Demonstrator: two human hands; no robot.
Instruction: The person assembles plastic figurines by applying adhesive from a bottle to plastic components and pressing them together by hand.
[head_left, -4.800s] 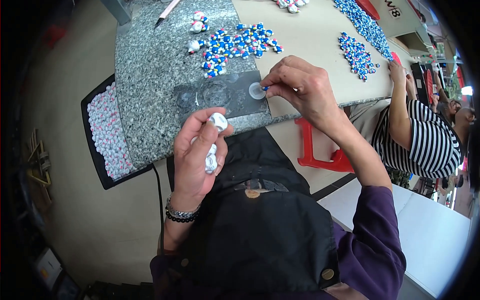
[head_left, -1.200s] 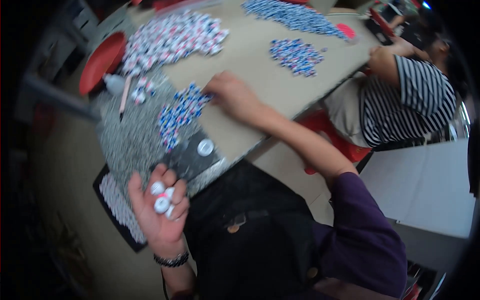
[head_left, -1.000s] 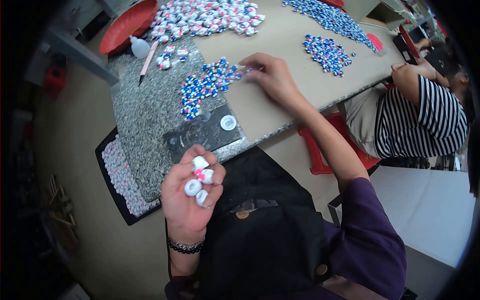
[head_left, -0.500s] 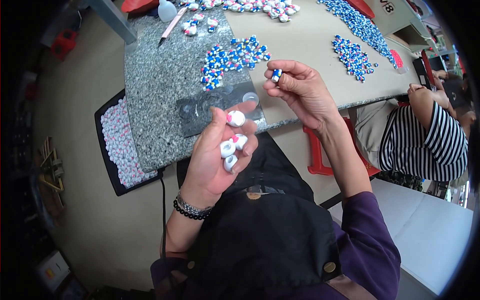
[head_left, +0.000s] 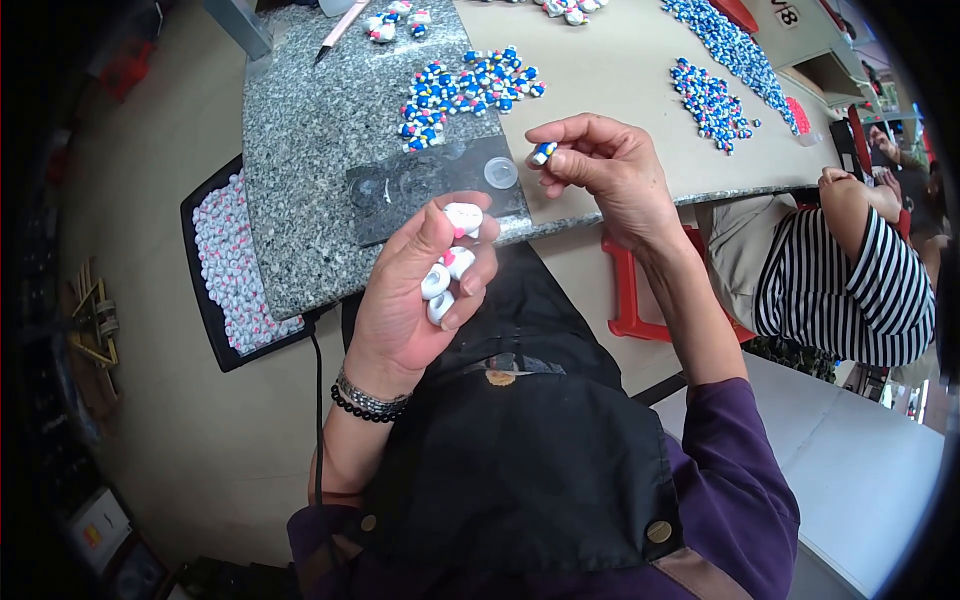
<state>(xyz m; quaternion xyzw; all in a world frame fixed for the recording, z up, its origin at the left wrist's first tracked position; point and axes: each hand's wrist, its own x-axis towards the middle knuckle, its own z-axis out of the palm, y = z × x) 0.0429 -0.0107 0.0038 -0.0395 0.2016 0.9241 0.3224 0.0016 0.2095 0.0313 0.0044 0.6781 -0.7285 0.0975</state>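
My left hand (head_left: pixel 415 285) is curled around several small white figurine heads (head_left: pixel 464 219) with pink spots. Its thumb and fingers pinch the topmost one, while the others sit lower against the fingers, two showing round hollows. To the right, my right hand (head_left: pixel 605 175) pinches a tiny blue and white figurine body (head_left: pixel 543 153) with a yellow spot between thumb and index finger. Beyond both hands lies a loose pile of similar blue and white bodies (head_left: pixel 470 85) on the granite slab. A dark mat (head_left: pixel 400 195) with a small round clear dish (head_left: pixel 501 172) lies just past my left hand.
A black tray (head_left: pixel 227 345) full of white and pink heads stands left of the granite slab (head_left: pixel 300 190). More blue pieces (head_left: pixel 708 105) lie on the beige tabletop at right. A pen (head_left: pixel 340 32) lies at the back. A person in a striped shirt (head_left: pixel 830 270) sits at right beside a red stool (head_left: pixel 630 300).
My left hand has shifted slightly left and turned the top head. The small body in my right hand has tilted. The whole view has moved a little, so the far table edge shows less.
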